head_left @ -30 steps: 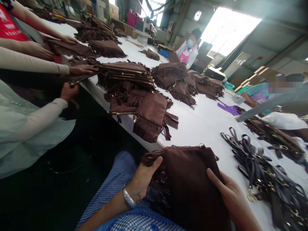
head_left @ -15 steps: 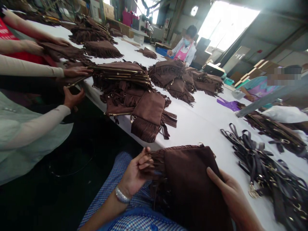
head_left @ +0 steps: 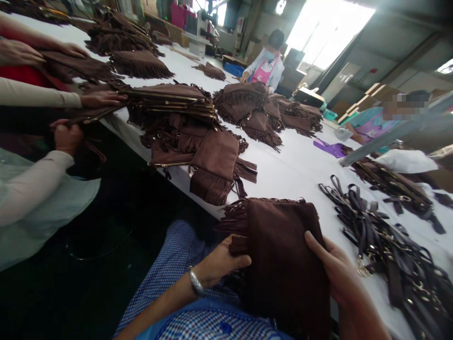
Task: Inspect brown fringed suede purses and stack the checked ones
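A brown fringed bag (head_left: 286,259) between two hands.
Left hand (head_left: 230,259), half-curled, holds fringe (head_left: 238,244) at nine o'clock; right hand (head_left: 334,269) grips three o'clock edge.

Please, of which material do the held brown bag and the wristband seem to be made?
The brown bag looks like matte suede or an imitation: dull surface, cut fringe. The wristband is probably polished metal, from its bright silver shine.

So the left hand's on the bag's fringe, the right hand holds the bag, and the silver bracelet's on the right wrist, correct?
No, the head view shows the silver bracelet on the wrist of the left hand; the rest stands.
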`<state>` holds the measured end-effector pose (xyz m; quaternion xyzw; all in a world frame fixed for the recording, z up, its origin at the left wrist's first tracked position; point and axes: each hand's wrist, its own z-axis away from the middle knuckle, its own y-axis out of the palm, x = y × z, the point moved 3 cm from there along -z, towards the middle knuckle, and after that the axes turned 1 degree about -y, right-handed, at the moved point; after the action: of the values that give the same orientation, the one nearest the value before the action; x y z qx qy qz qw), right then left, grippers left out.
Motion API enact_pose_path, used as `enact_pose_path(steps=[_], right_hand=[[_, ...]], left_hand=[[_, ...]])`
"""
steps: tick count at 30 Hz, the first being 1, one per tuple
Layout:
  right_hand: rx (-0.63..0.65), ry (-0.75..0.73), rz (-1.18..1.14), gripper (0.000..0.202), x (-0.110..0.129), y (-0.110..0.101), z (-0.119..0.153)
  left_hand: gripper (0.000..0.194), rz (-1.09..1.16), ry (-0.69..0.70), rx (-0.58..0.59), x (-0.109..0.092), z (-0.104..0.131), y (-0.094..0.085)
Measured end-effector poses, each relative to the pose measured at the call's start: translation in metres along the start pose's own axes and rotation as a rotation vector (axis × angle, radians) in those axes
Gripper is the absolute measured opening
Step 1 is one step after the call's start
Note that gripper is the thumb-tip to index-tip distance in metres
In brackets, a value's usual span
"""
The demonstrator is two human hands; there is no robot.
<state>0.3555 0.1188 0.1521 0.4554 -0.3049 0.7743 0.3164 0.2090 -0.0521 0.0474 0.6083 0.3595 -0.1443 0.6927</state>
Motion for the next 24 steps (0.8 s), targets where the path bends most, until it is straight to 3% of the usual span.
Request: enact_pose_path(steps=[2, 6, 11, 14, 17, 19, 21, 24], right_hand=[[0.032, -0.027, -0.058, 0.059, -0.001, 0.007, 0.002], [0.138, -0.108, -0.202, 0.072, -0.016, 0.026, 0.012], [0.046, -0.039, -0.149, 0.079, -0.037, 0.043, 0.016], [0.002, -0.07, -0.137, 0.072, -0.034, 0.045, 0.016], [-0.028, -0.098, -0.131, 0.068, -0.028, 0.044, 0.014], [-0.02, -0.099, -0.138, 0.065, -0.026, 0.041, 0.011], [-0.006, -0.091, -0.145, 0.064, -0.026, 0.038, 0.007], [-0.035, -0.069, -0.169, 0.068, -0.029, 0.033, 0.003]], left_hand=[[0.048, 0.032, 0.02, -0.106, -0.004, -0.005, 0.005], [0.041, 0.074, 0.055, -0.31, -0.021, -0.006, 0.001], [0.04, -0.162, 0.114, -0.474, -0.034, -0.002, -0.01], [0.033, -0.251, 0.147, -0.478, -0.035, -0.004, -0.014], [0.03, -0.157, 0.119, -0.496, -0.032, -0.007, -0.021], [0.032, 0.035, 0.061, -0.463, -0.03, -0.007, -0.026], [0.034, 0.293, -0.005, -0.36, -0.03, -0.005, -0.03], [0.027, 0.666, 0.011, -0.208, -0.04, 0.006, -0.039]])
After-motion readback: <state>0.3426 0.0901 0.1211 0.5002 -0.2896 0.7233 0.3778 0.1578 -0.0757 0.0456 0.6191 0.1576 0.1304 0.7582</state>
